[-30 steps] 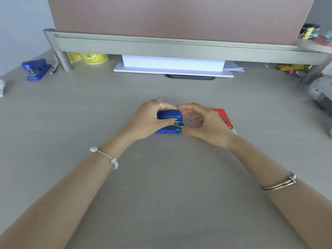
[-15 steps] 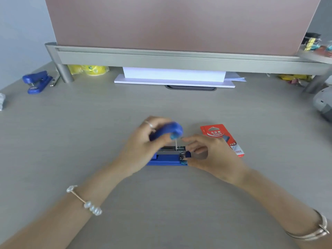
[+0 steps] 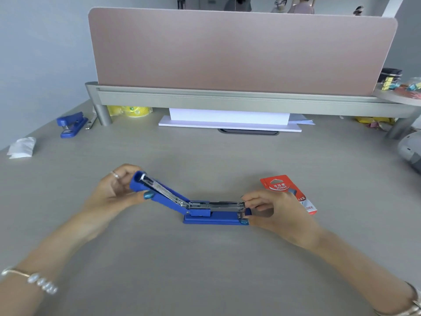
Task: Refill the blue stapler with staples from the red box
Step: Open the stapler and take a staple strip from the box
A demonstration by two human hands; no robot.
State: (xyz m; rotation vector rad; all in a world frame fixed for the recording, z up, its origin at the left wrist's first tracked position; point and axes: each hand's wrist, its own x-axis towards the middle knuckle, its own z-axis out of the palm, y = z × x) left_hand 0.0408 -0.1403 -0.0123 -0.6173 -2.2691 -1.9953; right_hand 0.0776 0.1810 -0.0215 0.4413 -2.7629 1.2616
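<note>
The blue stapler [image 3: 211, 218] rests on the grey desk, swung wide open. Its top cover [image 3: 159, 193] is folded back to the left, and the metal staple channel [image 3: 216, 204] lies bare and level. My left hand [image 3: 116, 190] grips the far end of the folded-back cover. My right hand [image 3: 275, 208] pinches the front end of the base and channel. The red staple box [image 3: 284, 188] lies flat on the desk just behind my right hand, partly hidden by it.
A second blue stapler [image 3: 71, 124] sits at the far left beside a shelf leg [image 3: 102, 115]. White crumpled paper [image 3: 21, 147] lies at the left edge. Under the raised shelf [image 3: 227, 99] are white paper stacks [image 3: 230, 119] and yellow tape [image 3: 131, 111]. A grey device [image 3: 410, 151] sits right.
The stapler went from closed between both hands to fully open: my left hand swung the cover up and back to the left while my right hand held the front. The view has tilted up.
</note>
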